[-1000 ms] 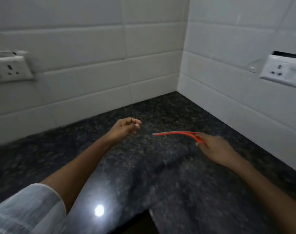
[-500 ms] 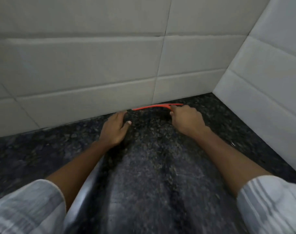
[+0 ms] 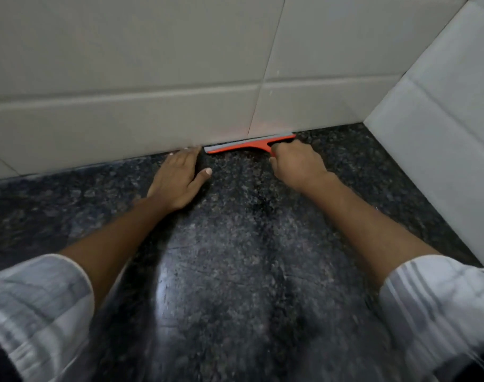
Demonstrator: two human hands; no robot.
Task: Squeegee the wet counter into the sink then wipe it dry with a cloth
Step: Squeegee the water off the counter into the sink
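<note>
An orange squeegee [image 3: 243, 145] with a grey blade lies along the foot of the back tiled wall on the dark speckled granite counter [image 3: 235, 271]. My right hand [image 3: 297, 164] is closed around its handle, just behind the blade. My left hand [image 3: 177, 179] lies flat on the counter, fingers together and reaching to the wall, just left of the blade's left end. The counter shines with a bright reflection near the middle. No sink and no cloth are in view.
A white tiled back wall [image 3: 152, 78] and a white tiled right wall [image 3: 442, 119] meet in a corner at the upper right. My striped sleeves fill the lower corners of the view.
Both hands have moved forward to the back wall. The squeegee, held in the air a second ago, now rests with its blade against the wall's foot. My left hand has flattened onto the counter.
</note>
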